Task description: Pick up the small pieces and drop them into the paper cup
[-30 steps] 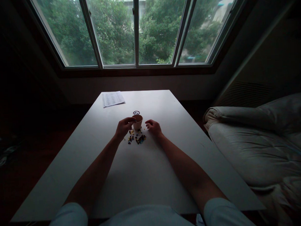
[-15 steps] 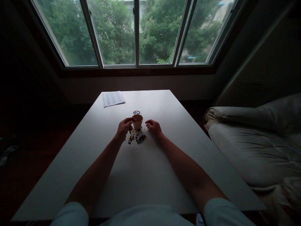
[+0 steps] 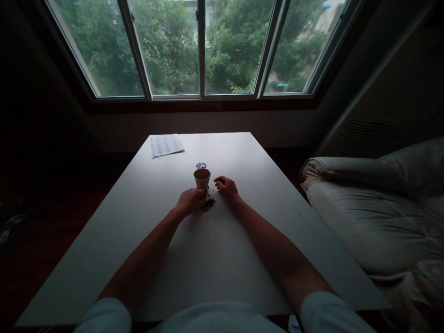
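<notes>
The left grip (image 3: 194,200) is bending over pieces (image 3: 209,204) on the worktop (image 3: 207,259), whether holding any I cannot tell; the right grip (image 3: 226,187) is resting half-open near the standing cup (image 3: 202,180).

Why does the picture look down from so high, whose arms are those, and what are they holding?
There's no robot here, just a person with bare hands. The camera sits on their head, so you see what's ahead and below, arms included.

On the white table stands a cup, its open top facing up. Behind it lies a small round thing, too tiny to name, and farther back some papers. In front of the cup is a little pile of bits.

The left hand is down at the bits; its fingertips are too dark to tell if it holds any. The right hand rests beside the cup, fingers bent, with nothing I can see in it.
</notes>
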Tool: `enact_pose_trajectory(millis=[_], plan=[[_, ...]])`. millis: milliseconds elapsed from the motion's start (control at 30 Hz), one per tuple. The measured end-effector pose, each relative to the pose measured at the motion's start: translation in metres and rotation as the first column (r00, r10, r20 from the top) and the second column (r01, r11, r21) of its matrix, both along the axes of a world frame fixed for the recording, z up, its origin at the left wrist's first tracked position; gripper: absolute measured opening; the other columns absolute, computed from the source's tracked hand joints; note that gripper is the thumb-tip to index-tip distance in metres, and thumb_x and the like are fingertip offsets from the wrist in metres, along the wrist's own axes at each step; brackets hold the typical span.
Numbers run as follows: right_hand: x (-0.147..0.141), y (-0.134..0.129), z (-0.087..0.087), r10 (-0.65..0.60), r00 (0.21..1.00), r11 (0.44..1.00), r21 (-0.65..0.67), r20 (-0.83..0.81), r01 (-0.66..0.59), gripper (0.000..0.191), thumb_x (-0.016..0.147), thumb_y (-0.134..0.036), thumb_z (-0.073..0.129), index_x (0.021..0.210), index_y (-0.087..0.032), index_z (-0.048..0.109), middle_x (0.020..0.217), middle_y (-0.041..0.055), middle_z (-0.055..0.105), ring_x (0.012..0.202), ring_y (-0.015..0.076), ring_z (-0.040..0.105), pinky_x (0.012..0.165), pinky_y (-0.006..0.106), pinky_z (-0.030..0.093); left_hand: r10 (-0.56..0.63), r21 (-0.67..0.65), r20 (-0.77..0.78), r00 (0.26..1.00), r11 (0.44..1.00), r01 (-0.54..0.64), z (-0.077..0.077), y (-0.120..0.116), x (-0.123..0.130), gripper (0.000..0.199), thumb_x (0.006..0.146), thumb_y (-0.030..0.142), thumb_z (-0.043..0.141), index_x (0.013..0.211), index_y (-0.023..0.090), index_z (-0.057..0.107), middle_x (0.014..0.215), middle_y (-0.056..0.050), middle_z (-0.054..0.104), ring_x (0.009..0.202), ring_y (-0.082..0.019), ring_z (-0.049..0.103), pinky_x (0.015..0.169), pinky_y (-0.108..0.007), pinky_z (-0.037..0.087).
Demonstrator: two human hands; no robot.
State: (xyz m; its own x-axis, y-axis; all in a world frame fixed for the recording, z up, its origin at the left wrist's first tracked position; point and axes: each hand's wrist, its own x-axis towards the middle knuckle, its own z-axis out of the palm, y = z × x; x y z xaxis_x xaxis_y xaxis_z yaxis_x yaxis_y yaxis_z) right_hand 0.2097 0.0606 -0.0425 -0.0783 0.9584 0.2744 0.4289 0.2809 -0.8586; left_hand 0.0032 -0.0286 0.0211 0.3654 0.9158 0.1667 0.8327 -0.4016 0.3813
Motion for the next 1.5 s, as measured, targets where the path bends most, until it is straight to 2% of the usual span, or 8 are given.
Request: enact_pose_trajectory(millis=[133, 300, 567, 700, 933, 1167, 1300, 1500], plan=[[0.0, 0.001, 0.0, 0.004, 1.0, 1.0, -0.001, 0.002, -0.004, 0.026, 0.081, -0.025, 0.052, 0.097, -0.021, 0.073, 0.078, 0.0009, 0.072, 0.066, 0.0133, 0.064, 0.064, 0.023, 0.049, 0.03, 0.0, -0.077, 0.997, 1.0, -0.03, -0.006, -0.001, 0.004, 0.013, 0.082, 0.03, 0.063, 0.087, 0.023, 0.073, 0.093, -0.008, 0.072, 0.081, -0.021, 0.064, 0.069, -0.028, 0.04], [0.0, 0.002, 0.0, 0.006, 1.0, 1.0, -0.012, 0.007, -0.006, 0.027, 0.081, -0.024, 0.052, 0.097, -0.02, 0.073, 0.078, 0.0008, 0.072, 0.065, 0.0129, 0.064, 0.065, 0.023, 0.049, 0.049, 0.01, -0.111, 0.993, 0.999, -0.048, -0.009, -0.001, 0.006, 0.013, 0.084, 0.029, 0.06, 0.086, 0.023, 0.072, 0.091, -0.007, 0.071, 0.079, -0.02, 0.063, 0.067, -0.028, 0.038], [0.001, 0.001, -0.001, 0.004, 1.0, 1.0, 0.006, 0.009, -0.005, 0.026, 0.081, -0.024, 0.052, 0.096, -0.021, 0.073, 0.077, 0.0009, 0.072, 0.068, 0.014, 0.065, 0.066, 0.024, 0.05, 0.058, 0.057, -0.026, 0.998, 0.997, -0.056, -0.003, 0.0, 0.006, 0.015, 0.087, 0.029, 0.058, 0.09, 0.023, 0.071, 0.102, -0.008, 0.07, 0.086, -0.021, 0.063, 0.069, -0.029, 0.039], [0.001, 0.002, -0.003, 0.008, 1.0, 1.0, 0.017, 0.01, -0.009, 0.026, 0.081, -0.025, 0.052, 0.097, -0.022, 0.073, 0.078, 0.0008, 0.072, 0.067, 0.0139, 0.065, 0.066, 0.024, 0.05, 0.067, -0.002, -0.05, 0.996, 0.998, -0.067, -0.005, 0.0, 0.004, 0.011, 0.083, 0.028, 0.062, 0.085, 0.022, 0.07, 0.096, -0.008, 0.07, 0.082, -0.021, 0.063, 0.069, -0.029, 0.04], [0.001, 0.002, -0.001, 0.008, 1.0, 0.999, 0.034, 0.018, -0.009, 0.026, 0.081, -0.024, 0.052, 0.096, -0.022, 0.074, 0.078, 0.0011, 0.072, 0.07, 0.0147, 0.065, 0.067, 0.024, 0.05, 0.062, 0.033, -0.092, 0.994, 0.998, -0.06, -0.009, -0.001, 0.008, 0.012, 0.084, 0.027, 0.06, 0.087, 0.023, 0.071, 0.096, -0.008, 0.071, 0.081, -0.02, 0.063, 0.067, -0.028, 0.039], [0.001, -0.001, 0.003, 0.015, 1.0, 1.0, 0.019, 0.016, -0.015, 0.026, 0.081, -0.024, 0.052, 0.096, -0.021, 0.073, 0.078, 0.0011, 0.072, 0.067, 0.0141, 0.065, 0.067, 0.024, 0.05, 0.048, 0.04, -0.08, 0.996, 0.998, -0.045, -0.006, -0.001, 0.008, 0.014, 0.085, 0.024, 0.058, 0.082, 0.022, 0.071, 0.097, -0.008, 0.071, 0.084, -0.02, 0.062, 0.068, -0.029, 0.04], [0.0, -0.001, 0.003, 0.008, 1.0, 1.0, 0.007, 0.011, -0.008, 0.026, 0.08, -0.024, 0.052, 0.095, -0.021, 0.073, 0.077, 0.0007, 0.072, 0.067, 0.0142, 0.066, 0.067, 0.024, 0.05, 0.054, 0.125, 0.003, 0.999, 0.991, -0.054, 0.0, -0.001, 0.007, 0.012, 0.087, 0.025, 0.057, 0.087, 0.021, 0.069, 0.098, -0.008, 0.07, 0.086, -0.02, 0.062, 0.069, -0.028, 0.04], [-0.001, -0.002, 0.002, -0.001, 1.0, 1.0, 0.015, 0.01, 0.001, 0.026, 0.081, -0.024, 0.053, 0.096, -0.022, 0.074, 0.077, 0.0011, 0.072, 0.067, 0.0144, 0.066, 0.067, 0.024, 0.05, 0.113, 0.187, 0.221, 0.969, 0.97, -0.156, 0.008, -0.001, 0.008, 0.005, 0.084, 0.022, 0.061, 0.087, 0.021, 0.064, 0.08, -0.003, 0.068, 0.068, -0.015, 0.058, 0.064, -0.027, 0.038]])
